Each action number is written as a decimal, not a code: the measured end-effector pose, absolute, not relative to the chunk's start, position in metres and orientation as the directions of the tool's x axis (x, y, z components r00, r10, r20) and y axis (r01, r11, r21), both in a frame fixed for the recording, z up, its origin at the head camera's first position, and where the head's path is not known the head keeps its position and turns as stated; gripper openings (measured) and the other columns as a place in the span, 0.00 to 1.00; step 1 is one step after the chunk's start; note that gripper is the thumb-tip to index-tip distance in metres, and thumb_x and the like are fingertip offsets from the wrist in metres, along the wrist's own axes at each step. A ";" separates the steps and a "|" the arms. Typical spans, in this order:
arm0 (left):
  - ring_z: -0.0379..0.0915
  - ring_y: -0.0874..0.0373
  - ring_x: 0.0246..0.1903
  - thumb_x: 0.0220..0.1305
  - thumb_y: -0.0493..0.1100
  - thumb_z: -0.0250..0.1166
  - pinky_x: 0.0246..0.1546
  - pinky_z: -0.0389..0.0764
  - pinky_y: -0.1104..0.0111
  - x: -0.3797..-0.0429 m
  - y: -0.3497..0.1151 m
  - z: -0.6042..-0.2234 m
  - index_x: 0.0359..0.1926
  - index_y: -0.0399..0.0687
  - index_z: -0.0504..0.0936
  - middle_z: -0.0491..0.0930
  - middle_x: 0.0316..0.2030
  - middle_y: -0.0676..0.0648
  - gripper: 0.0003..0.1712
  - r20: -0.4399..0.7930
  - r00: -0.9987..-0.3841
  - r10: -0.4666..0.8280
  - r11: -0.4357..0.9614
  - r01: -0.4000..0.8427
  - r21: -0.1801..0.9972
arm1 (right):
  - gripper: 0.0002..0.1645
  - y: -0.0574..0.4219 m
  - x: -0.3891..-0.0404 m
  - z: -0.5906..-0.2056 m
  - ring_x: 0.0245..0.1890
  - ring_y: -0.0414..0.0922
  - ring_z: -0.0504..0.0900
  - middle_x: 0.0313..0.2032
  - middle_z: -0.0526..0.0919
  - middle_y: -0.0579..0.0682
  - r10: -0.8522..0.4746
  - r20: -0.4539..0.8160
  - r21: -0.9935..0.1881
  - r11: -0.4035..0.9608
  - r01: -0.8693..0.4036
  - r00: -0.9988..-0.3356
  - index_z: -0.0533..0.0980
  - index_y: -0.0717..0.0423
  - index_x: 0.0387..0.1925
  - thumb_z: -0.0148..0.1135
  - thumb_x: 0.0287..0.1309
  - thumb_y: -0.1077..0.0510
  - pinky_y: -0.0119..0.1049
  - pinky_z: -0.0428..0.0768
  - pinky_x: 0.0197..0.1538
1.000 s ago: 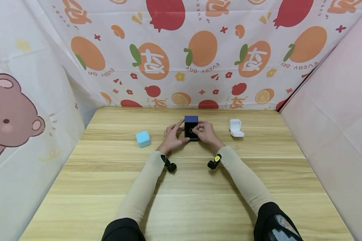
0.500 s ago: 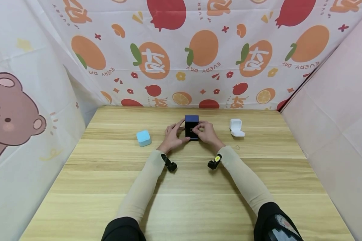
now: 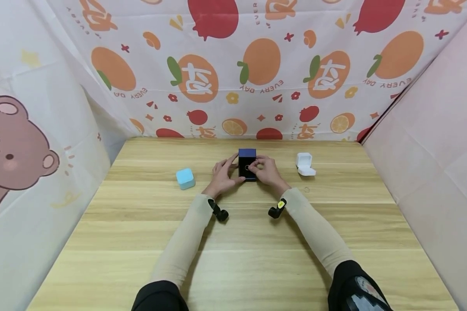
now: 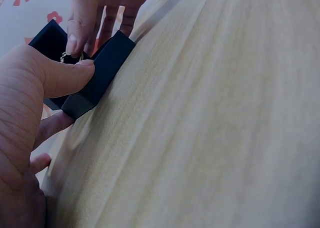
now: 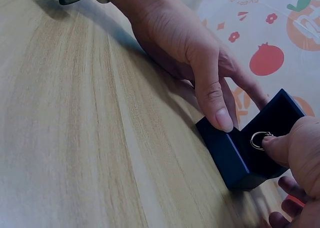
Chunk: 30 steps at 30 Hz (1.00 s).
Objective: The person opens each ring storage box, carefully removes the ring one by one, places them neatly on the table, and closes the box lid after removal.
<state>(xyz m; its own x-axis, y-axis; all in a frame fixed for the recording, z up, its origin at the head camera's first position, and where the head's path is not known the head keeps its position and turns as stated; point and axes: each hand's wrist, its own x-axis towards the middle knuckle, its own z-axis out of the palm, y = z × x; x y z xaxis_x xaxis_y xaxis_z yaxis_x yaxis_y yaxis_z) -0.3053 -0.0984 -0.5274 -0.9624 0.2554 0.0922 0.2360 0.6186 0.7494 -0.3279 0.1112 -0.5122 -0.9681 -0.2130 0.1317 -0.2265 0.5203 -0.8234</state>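
A dark blue ring box point(image 3: 247, 153) stands with its lid raised near the back of the table. My left hand point(image 3: 222, 178) grips the box from its left side; in the right wrist view the thumb point(image 5: 220, 117) presses the front rim. From the right, my right hand point(image 3: 267, 171) pinches a gold-coloured ring point(image 5: 257, 141) between thumb and fingertips, inside the box opening. The left wrist view shows the ring partly covered by these fingertips point(image 4: 74, 43). How deep the ring sits in the box's dark inside cannot be told.
A light blue box point(image 3: 185, 179) lies to the left on the wooden table point(image 3: 233, 259). A white ring box point(image 3: 305, 166) stands with its lid up on the right. A small, faint ring point(image 3: 306, 189) lies in front of it. Printed cloth point(image 3: 233, 77) hangs behind.
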 end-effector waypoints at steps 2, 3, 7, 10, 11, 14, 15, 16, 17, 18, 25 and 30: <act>0.47 0.45 0.77 0.63 0.54 0.71 0.78 0.37 0.46 -0.304 -0.098 -0.527 0.80 0.73 0.49 0.78 0.67 0.44 0.53 0.088 -0.963 0.255 0.623 0.233 0.747 | 0.10 0.111 -0.327 -0.513 0.71 0.60 0.70 0.66 0.75 0.65 -0.214 0.134 -0.824 0.518 -0.229 -0.968 0.86 0.63 0.36 0.67 0.65 0.58 0.55 0.61 0.77; 0.47 0.46 0.77 0.63 0.55 0.71 0.78 0.37 0.46 -0.304 -0.098 -0.527 0.80 0.73 0.49 0.78 0.67 0.44 0.53 0.085 -0.963 0.255 0.624 0.231 0.747 | 0.10 0.111 -0.326 -0.513 0.71 0.60 0.70 0.66 0.75 0.65 -0.211 0.137 -0.825 0.516 -0.230 -0.968 0.86 0.63 0.36 0.66 0.65 0.58 0.56 0.61 0.77; 0.47 0.45 0.77 0.63 0.55 0.71 0.78 0.37 0.47 -0.303 -0.098 -0.527 0.80 0.73 0.49 0.78 0.67 0.44 0.53 0.085 -0.963 0.258 0.626 0.233 0.744 | 0.08 0.111 -0.323 -0.512 0.69 0.62 0.71 0.65 0.76 0.67 -0.205 0.173 -0.819 0.513 -0.256 -0.963 0.85 0.62 0.34 0.66 0.64 0.60 0.58 0.62 0.76; 0.47 0.45 0.77 0.63 0.55 0.71 0.78 0.37 0.47 -0.302 -0.098 -0.527 0.80 0.73 0.49 0.78 0.67 0.44 0.53 0.083 -0.964 0.254 0.624 0.229 0.747 | 0.08 0.112 -0.323 -0.512 0.70 0.62 0.71 0.65 0.76 0.68 -0.216 0.190 -0.815 0.509 -0.277 -0.958 0.85 0.63 0.34 0.66 0.65 0.60 0.57 0.63 0.76; 0.47 0.45 0.77 0.63 0.55 0.71 0.78 0.37 0.47 -0.302 -0.098 -0.527 0.80 0.73 0.49 0.78 0.67 0.44 0.53 0.081 -0.964 0.252 0.624 0.226 0.748 | 0.09 0.113 -0.323 -0.511 0.70 0.61 0.71 0.65 0.76 0.68 -0.220 0.192 -0.816 0.506 -0.280 -0.956 0.85 0.63 0.34 0.66 0.65 0.60 0.57 0.63 0.76; 0.47 0.46 0.77 0.63 0.55 0.71 0.78 0.38 0.47 -0.302 -0.098 -0.526 0.80 0.72 0.49 0.77 0.67 0.44 0.53 0.080 -0.966 0.248 0.622 0.222 0.751 | 0.10 0.114 -0.323 -0.511 0.71 0.60 0.70 0.66 0.75 0.66 -0.232 0.174 -0.825 0.496 -0.271 -0.957 0.85 0.63 0.36 0.66 0.66 0.58 0.55 0.62 0.77; 0.47 0.46 0.77 0.63 0.55 0.71 0.78 0.38 0.47 -0.302 -0.098 -0.527 0.80 0.73 0.49 0.77 0.67 0.44 0.53 0.080 -0.966 0.247 0.624 0.222 0.749 | 0.10 0.114 -0.323 -0.511 0.72 0.60 0.70 0.67 0.75 0.66 -0.233 0.168 -0.828 0.494 -0.265 -0.958 0.85 0.63 0.36 0.66 0.66 0.58 0.55 0.61 0.77; 0.47 0.46 0.77 0.63 0.55 0.71 0.77 0.38 0.47 -0.302 -0.099 -0.527 0.80 0.73 0.49 0.77 0.67 0.44 0.53 0.079 -0.966 0.246 0.623 0.220 0.751 | 0.10 0.115 -0.323 -0.511 0.72 0.59 0.70 0.67 0.75 0.65 -0.233 0.163 -0.830 0.493 -0.260 -0.959 0.85 0.62 0.36 0.66 0.66 0.58 0.54 0.61 0.77; 0.47 0.46 0.77 0.63 0.55 0.71 0.77 0.38 0.47 -0.302 -0.099 -0.527 0.80 0.72 0.49 0.77 0.67 0.44 0.53 0.079 -0.966 0.246 0.620 0.219 0.753 | 0.10 0.115 -0.323 -0.511 0.72 0.59 0.70 0.67 0.75 0.65 -0.232 0.159 -0.832 0.492 -0.257 -0.960 0.85 0.62 0.36 0.66 0.67 0.57 0.54 0.62 0.77; 0.47 0.46 0.77 0.62 0.55 0.72 0.77 0.39 0.47 -0.302 -0.099 -0.527 0.80 0.72 0.49 0.77 0.67 0.44 0.53 0.080 -0.966 0.245 0.620 0.219 0.754 | 0.10 0.115 -0.323 -0.511 0.72 0.59 0.70 0.67 0.75 0.65 -0.231 0.157 -0.833 0.491 -0.255 -0.960 0.85 0.62 0.36 0.65 0.67 0.57 0.54 0.62 0.77; 0.49 0.44 0.74 0.62 0.56 0.72 0.75 0.45 0.45 -0.302 -0.098 -0.529 0.80 0.75 0.50 0.77 0.67 0.45 0.53 0.075 -0.971 0.226 0.619 0.202 0.759 | 0.11 0.114 -0.321 -0.508 0.72 0.59 0.70 0.67 0.74 0.65 -0.232 0.152 -0.831 0.497 -0.251 -0.961 0.85 0.62 0.36 0.64 0.68 0.58 0.54 0.63 0.76; 0.49 0.44 0.73 0.62 0.55 0.72 0.74 0.47 0.44 -0.303 -0.098 -0.529 0.80 0.75 0.50 0.77 0.67 0.45 0.53 0.080 -0.972 0.220 0.611 0.201 0.766 | 0.11 0.114 -0.321 -0.506 0.72 0.60 0.69 0.67 0.75 0.65 -0.226 0.149 -0.837 0.489 -0.245 -0.963 0.85 0.62 0.36 0.65 0.67 0.58 0.54 0.63 0.76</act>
<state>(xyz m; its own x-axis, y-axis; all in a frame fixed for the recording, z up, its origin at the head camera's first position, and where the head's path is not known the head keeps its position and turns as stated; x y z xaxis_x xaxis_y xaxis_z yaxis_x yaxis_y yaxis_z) -0.3026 -0.0980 -0.5292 -0.9722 0.2203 0.0795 0.2010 0.6107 0.7659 -0.3214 0.1138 -0.5057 -0.9627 -0.2259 0.1491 -0.2445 0.4894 -0.8371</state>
